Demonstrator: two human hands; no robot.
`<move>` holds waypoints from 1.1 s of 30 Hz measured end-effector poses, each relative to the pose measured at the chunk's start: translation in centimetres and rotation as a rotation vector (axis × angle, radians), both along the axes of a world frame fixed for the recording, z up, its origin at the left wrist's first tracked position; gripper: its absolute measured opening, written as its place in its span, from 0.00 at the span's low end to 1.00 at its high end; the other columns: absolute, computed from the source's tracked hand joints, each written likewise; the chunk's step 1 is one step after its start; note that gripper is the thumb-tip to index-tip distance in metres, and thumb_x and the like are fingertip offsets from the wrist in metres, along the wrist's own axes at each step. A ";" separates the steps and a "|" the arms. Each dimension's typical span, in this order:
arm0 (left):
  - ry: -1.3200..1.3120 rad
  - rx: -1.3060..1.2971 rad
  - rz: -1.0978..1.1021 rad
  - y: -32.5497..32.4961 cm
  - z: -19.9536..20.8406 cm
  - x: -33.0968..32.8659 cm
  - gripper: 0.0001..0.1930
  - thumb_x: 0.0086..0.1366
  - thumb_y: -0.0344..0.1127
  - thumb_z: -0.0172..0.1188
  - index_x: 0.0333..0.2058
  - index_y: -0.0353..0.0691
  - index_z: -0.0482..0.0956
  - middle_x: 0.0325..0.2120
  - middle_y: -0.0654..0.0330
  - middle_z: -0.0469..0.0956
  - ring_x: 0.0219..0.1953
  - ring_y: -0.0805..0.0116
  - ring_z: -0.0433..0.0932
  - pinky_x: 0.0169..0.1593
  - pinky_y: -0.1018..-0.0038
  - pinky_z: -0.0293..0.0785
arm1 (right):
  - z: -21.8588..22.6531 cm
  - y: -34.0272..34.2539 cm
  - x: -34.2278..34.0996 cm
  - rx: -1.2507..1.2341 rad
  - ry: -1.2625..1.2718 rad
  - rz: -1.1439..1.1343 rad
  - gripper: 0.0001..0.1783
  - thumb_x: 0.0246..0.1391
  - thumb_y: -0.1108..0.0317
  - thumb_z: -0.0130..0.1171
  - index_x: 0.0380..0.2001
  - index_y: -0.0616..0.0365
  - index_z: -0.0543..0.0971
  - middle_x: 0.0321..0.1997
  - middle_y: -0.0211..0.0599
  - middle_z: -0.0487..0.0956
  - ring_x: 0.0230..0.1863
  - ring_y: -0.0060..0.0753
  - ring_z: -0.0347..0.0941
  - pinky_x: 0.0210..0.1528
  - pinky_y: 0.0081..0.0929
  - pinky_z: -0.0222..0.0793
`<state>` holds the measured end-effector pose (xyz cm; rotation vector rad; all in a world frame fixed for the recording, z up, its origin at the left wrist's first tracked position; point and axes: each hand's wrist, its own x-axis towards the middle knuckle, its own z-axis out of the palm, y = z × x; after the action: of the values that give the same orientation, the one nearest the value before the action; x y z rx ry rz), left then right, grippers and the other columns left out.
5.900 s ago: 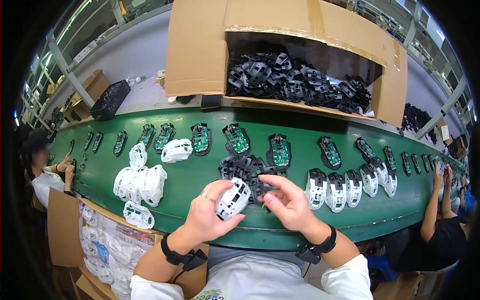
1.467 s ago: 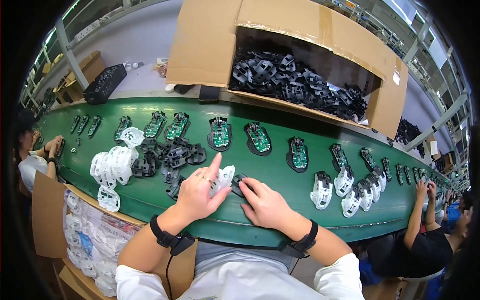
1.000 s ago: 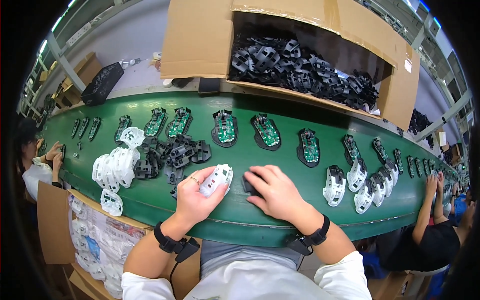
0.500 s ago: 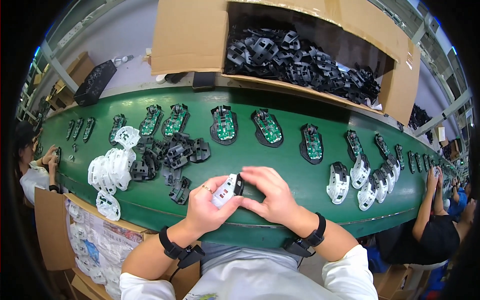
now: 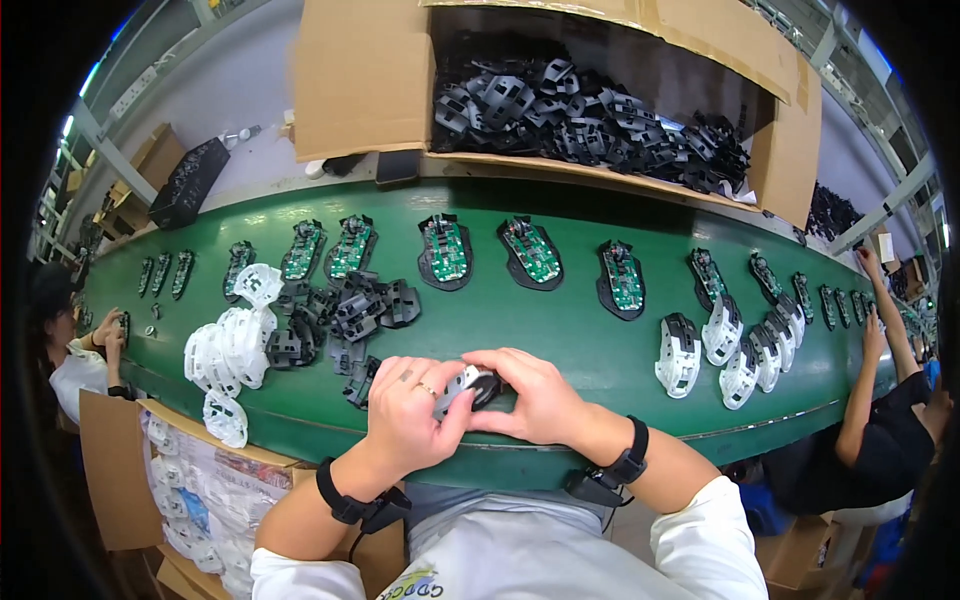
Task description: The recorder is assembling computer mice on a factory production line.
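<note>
Close to the belt's near edge, a white and black mouse shell [image 5: 463,383] is tilted between my two hands. My left hand [image 5: 410,418] wraps round its white side, with the thumb pressed on it. Fingers and thumb of my right hand [image 5: 538,400] close on the black end. My fingers hide much of the shell. Just left of my hands lies a heap of black plastic mouse parts [image 5: 360,308]. Beyond it on the left are stacked white mouse shells [image 5: 232,345]. Several white shells with black tops [image 5: 679,355] lie to the right.
Along the green belt [image 5: 560,345] stands a row of mouse bases with green circuit boards [image 5: 536,255]. A cardboard box [image 5: 365,85] of black parts is behind it. Another box [image 5: 115,465] with bagged white shells stands lower left. Co-workers' hands [image 5: 108,330] are at both sides.
My hands have turned the mouse shell so that more of its black side shows, and my right fingers have closed further over it. At the right, a co-worker's arm has reached up across the belt.
</note>
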<state>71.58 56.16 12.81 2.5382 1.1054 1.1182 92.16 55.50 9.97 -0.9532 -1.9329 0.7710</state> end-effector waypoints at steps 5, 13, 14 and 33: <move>-0.233 -0.273 0.052 -1.6 0.5 -1.6 0.08 0.56 0.31 0.69 0.28 0.40 0.77 0.23 0.58 0.76 0.26 0.55 0.73 0.35 0.63 0.67 | 0.4 -0.3 0.2 -0.161 0.140 0.175 0.22 0.53 0.66 0.74 0.50 0.60 0.82 0.43 0.43 0.85 0.40 0.37 0.83 0.43 0.32 0.78; -0.325 -0.310 0.150 -2.6 0.1 -2.1 0.13 0.62 0.38 0.70 0.24 0.41 0.76 0.18 0.58 0.77 0.22 0.57 0.75 0.31 0.63 0.69 | 0.9 -2.6 -2.2 -0.517 0.320 0.149 0.08 0.60 0.71 0.69 0.39 0.66 0.84 0.31 0.33 0.86 0.32 0.15 0.79 0.34 0.20 0.76; -0.321 -0.361 0.139 -2.8 0.3 -2.1 0.12 0.63 0.36 0.69 0.25 0.38 0.76 0.20 0.58 0.77 0.22 0.61 0.74 0.30 0.67 0.69 | 1.0 -2.9 -2.4 -0.485 0.350 0.141 0.09 0.60 0.71 0.69 0.39 0.66 0.84 0.32 0.34 0.85 0.33 0.15 0.79 0.35 0.20 0.76; 0.545 -0.021 1.071 2.8 2.2 -21.9 0.37 0.62 0.52 0.64 0.64 0.36 0.71 0.60 0.43 0.73 0.67 0.42 0.65 0.70 0.47 0.56 | 5.7 -2.7 1.2 0.269 0.013 -0.233 0.10 0.54 0.74 0.67 0.41 0.61 0.85 0.37 0.41 0.84 0.36 0.42 0.81 0.40 0.34 0.79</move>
<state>49.67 58.98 14.98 2.2175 2.7533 0.4609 93.41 52.84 15.68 -0.9799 -1.8175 0.3717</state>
